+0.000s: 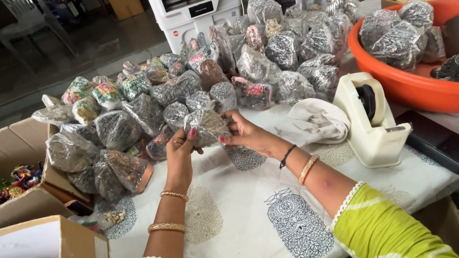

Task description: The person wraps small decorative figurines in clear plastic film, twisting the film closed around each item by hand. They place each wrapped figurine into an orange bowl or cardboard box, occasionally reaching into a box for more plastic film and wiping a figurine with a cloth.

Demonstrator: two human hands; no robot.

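— So what is being held over the table?

— One small packet (206, 126), crinkly clear film around something dark and lumpy. The left hand (179, 151) pinches its left edge and the right hand (245, 134) grips the right edge, both clenched on it just above the printed white tablecloth (243, 223).

— And around it?

— Right behind sits a big heap of similar shiny packets (205, 84), some with coloured contents. A cream plastic tape dispenser (373, 121) stands to the right, beside a crumpled white cloth (318, 119) and an orange plastic tub (415, 88) holding more packets. Cardboard boxes (9, 178) flank the left.

— Anything unclear?

— What's inside the wrapping is too glossy and dark to identify, and the boxes and tub are cut off at the edges.
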